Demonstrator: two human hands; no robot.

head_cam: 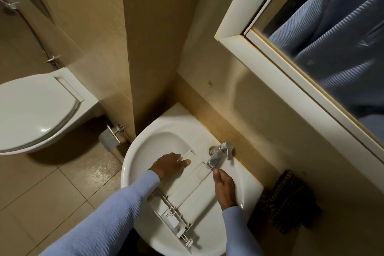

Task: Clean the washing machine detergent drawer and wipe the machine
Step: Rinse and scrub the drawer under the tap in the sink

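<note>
The white detergent drawer (188, 190) lies bottom-up across the white sink (133, 158), its front panel toward me at the near rim. My left hand (169, 165) holds the drawer's far end, with a thin white edge of it between thumb and fingers. On the drawer's right side, my right hand (223, 187) reaches out, fingertips just below the spout of the chrome tap (217, 157). It holds nothing that I can see. No water stream is visible.
A dark checked cloth (288, 200) hangs on the wall right of the sink. A white-framed mirror (259, 54) juts out above the tap. A closed toilet (35, 110) stands to the left over a tiled floor (68, 189).
</note>
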